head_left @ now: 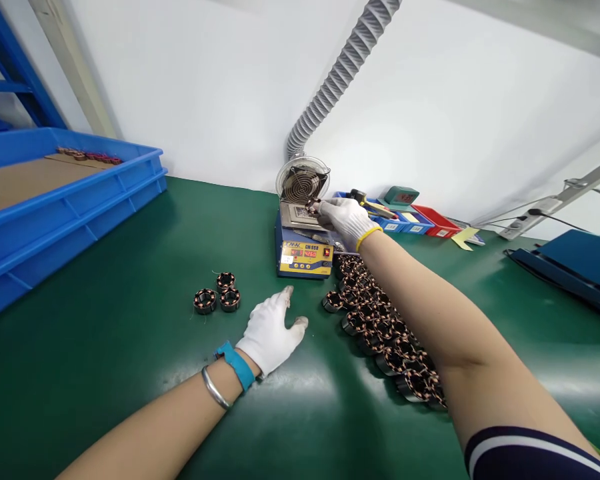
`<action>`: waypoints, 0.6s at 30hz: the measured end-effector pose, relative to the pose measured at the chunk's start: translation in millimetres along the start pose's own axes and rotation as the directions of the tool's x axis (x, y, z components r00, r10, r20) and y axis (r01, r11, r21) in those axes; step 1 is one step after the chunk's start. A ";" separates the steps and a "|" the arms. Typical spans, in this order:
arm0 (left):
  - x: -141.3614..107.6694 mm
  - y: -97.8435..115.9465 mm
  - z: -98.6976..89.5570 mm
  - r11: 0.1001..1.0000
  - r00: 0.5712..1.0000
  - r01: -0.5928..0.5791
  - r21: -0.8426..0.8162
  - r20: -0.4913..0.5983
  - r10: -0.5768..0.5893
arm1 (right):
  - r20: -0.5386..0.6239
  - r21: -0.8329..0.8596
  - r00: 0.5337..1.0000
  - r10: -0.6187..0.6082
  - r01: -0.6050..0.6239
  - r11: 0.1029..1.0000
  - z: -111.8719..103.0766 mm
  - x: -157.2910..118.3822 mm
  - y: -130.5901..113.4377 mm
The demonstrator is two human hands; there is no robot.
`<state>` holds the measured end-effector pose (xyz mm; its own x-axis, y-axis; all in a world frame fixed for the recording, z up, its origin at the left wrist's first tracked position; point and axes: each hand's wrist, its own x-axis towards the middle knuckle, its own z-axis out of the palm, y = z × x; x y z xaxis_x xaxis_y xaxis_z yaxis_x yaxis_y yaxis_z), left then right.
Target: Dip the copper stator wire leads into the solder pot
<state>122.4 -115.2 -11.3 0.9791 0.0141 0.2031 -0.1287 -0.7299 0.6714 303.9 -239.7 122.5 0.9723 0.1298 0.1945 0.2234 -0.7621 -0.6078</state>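
Observation:
My right hand (347, 217), in a white glove with a yellow cuff, grips a small copper-wound motor stator (313, 205) over the top plate of a blue and yellow solder pot (306, 259) marked CM 558. Its red digits are lit. My left hand (273, 333), also gloved, rests low over the green table with thumb and fingers apart and nothing between them. Three loose stators (226, 293) lie to its left. Many more stand in a packed group of stators (373, 320) under and beside my right forearm, which hides part of them.
Behind the pot stands a round fan (301, 185) joined to a grey corrugated duct (345, 63). A large blue crate (70, 213) fills the left side. At the back right are small blue bins (410, 222), a red bin (435, 222) and a power strip (530, 219).

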 end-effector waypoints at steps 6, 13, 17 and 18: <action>-2.7 0.2 -10.7 0.980 0.987 -0.072 0.183 -0.127 0.096 | 0.547 -0.171 0.827 -0.131 0.264 0.949 4.3 -76.3 11.0; 2.9 -21.8 -61.2 0.781 0.957 0.172 0.601 -0.289 0.012 | 0.456 -0.698 0.888 0.057 0.318 0.642 12.2 -96.0 8.5; 6.6 -36.2 -69.5 0.705 0.986 0.117 0.700 -0.169 0.005 | 0.480 -0.667 0.876 0.056 0.323 0.671 16.3 -88.2 5.7; 6.4 -37.2 -67.5 0.699 0.990 0.081 0.711 -0.139 0.026 | 0.490 -0.651 0.870 0.049 0.328 0.684 19.1 -87.6 5.2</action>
<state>122.9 -41.8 13.2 0.9439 0.0899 0.3179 0.1017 -0.9946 -0.0207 221.2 -242.9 87.5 0.8910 0.3869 -0.2376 0.4271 -0.8918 0.1493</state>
